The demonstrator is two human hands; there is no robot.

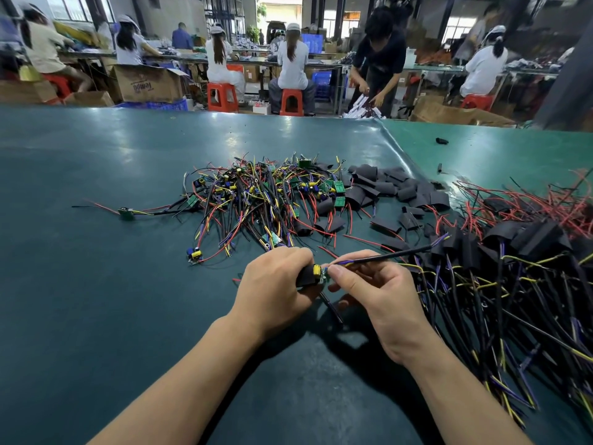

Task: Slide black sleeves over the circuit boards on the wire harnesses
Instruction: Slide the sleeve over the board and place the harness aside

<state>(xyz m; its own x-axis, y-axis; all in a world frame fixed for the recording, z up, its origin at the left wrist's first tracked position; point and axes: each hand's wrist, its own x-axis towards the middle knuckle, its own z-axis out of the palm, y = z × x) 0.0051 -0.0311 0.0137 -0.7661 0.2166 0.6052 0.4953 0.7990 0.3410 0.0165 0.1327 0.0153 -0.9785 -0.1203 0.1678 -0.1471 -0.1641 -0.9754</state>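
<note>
Left hand point(272, 284) grips a black sleeve point(307, 276) at lower centre; right hand point(375, 290), touching it, pinches the harness point(385, 256), whose board point(322, 273) sits between them, half inside the sleeve.

Green table mat point(128, 149), red plastic stools point(222, 97), open cardboard box point(146, 83), seated workers in white point(292, 64), blue crate point(322, 83)

Left hand point(276, 284) grips black sleeve point(308, 275); right hand point(372, 290) pinches circuit board point(322, 273) wires
</note>
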